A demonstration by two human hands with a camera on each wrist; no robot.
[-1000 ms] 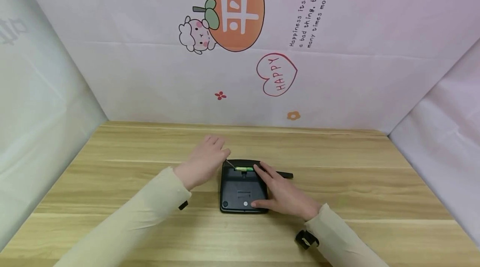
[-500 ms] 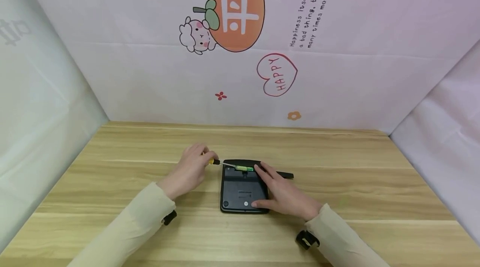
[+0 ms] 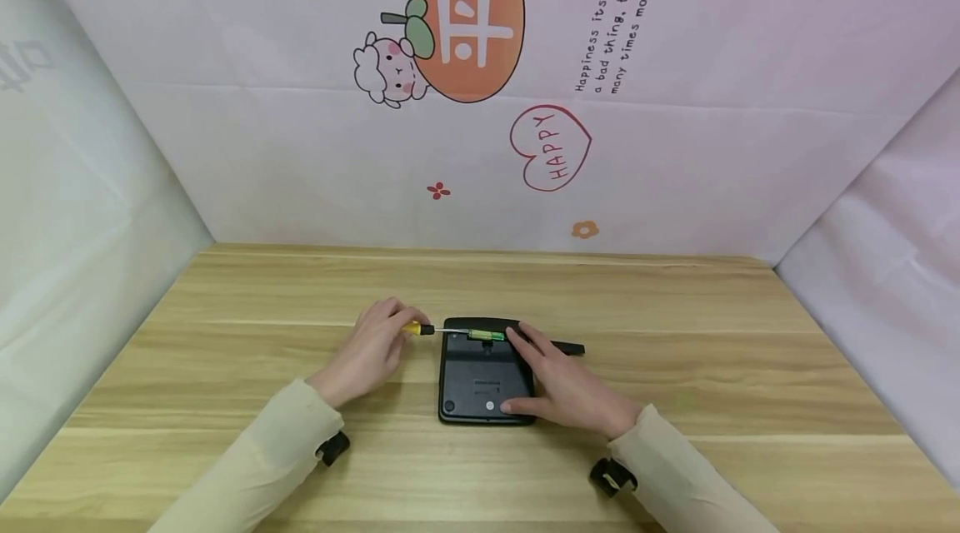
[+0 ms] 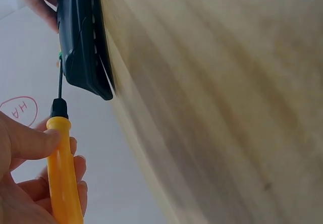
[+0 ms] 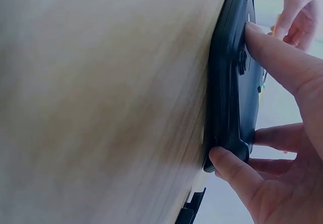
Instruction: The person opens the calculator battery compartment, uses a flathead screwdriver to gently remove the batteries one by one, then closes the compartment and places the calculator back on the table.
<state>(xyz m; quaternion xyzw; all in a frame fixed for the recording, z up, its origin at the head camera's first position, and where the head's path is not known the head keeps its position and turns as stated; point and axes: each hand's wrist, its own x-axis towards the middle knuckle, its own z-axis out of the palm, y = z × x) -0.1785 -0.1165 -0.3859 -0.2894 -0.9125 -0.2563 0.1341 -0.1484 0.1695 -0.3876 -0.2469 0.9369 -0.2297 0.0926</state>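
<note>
A black desktop calculator (image 3: 480,387) lies face down, its battery slot uncovered near the far edge. In that slot sits a green battery (image 3: 486,335). My left hand (image 3: 372,350) grips the yellow handle of a screwdriver (image 4: 64,171), thumb along one side and fingers curled round the other. The thin metal shaft points right, its tip at the battery's left end; exact contact is too small to tell. My right hand (image 3: 566,387) holds the calculator's right side, thumb on its back near the front and fingers at the far right corner.
A narrow black strip, perhaps the battery cover (image 3: 570,348), lies on the wooden table (image 3: 712,366) just right of the calculator. A white printed cloth (image 3: 315,166) stands behind the table, with white cloth at both sides.
My left hand has moved left and down, bringing the screwdriver from a steep angle to nearly flat against the battery's end. My right hand and the calculator have stayed put.
</note>
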